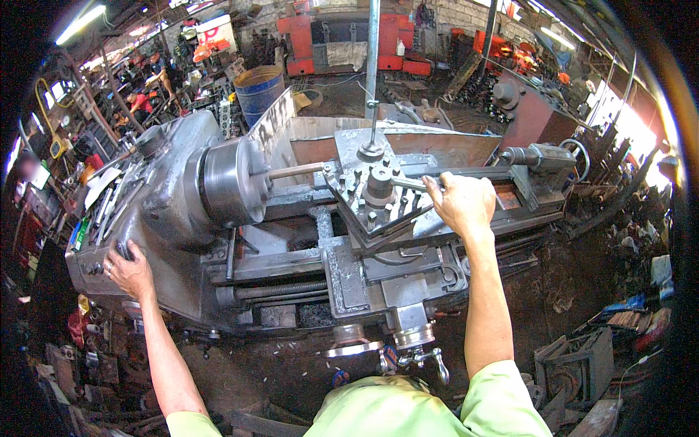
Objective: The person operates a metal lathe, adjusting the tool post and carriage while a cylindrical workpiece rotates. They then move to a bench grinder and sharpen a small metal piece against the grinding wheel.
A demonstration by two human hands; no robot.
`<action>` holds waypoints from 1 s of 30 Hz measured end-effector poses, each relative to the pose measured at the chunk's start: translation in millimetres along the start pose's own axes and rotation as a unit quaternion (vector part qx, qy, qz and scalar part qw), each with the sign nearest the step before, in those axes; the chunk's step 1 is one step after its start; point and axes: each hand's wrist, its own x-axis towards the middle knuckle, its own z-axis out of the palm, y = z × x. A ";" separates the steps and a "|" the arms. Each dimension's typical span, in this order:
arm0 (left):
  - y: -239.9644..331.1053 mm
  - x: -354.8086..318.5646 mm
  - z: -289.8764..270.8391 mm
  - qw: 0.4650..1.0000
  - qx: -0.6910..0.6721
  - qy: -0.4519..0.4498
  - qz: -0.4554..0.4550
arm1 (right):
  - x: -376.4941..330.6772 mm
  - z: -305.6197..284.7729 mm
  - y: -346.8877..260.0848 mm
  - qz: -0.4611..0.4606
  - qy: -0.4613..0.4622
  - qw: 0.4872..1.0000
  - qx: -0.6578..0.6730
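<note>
A large metal lathe stretches across the view. At its left end my left hand [129, 272] is curled round a dark knob [122, 250] on the front of the headstock [171, 182]. My right hand [464, 204] is closed round the end of the metal lever [413, 184] that comes out of the tool post [379, 186]. Several square-headed bolts stand on the tool post. From the round chuck [234, 180] a slim rod [297, 171] reaches toward the tool post; whether they touch I cannot tell.
Handwheels and a crank [437, 366] stick out at the carriage front, close to my body. Loose tools [109, 204] lie on the headstock. The tailstock [542, 160] sits at the right end. A blue drum [259, 93] stands behind; people [140, 105] are at the far left.
</note>
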 end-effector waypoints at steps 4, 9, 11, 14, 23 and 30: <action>1.3 -0.2 -1.6 1.000 0.007 -0.008 -0.006 | -0.2 -0.8 -0.5 0.001 0.003 1.000 -0.001; 2.7 -0.5 -3.0 1.000 0.007 -0.018 -0.012 | -0.7 -1.0 -0.4 0.000 0.010 1.000 0.003; 2.7 -0.4 -3.1 1.000 0.009 -0.014 -0.009 | -0.6 -0.9 -0.4 0.001 0.008 1.000 0.005; 2.4 -0.2 -3.0 1.000 -0.001 -0.015 -0.009 | -0.3 -0.7 -0.4 0.001 0.009 1.000 0.003; 1.6 -0.5 -2.1 1.000 0.008 -0.002 0.003 | -0.4 -0.7 -0.8 0.006 -0.002 1.000 -0.001; 1.4 -0.2 -1.7 1.000 0.011 -0.005 -0.002 | -0.9 -1.3 -0.7 0.004 0.007 1.000 0.005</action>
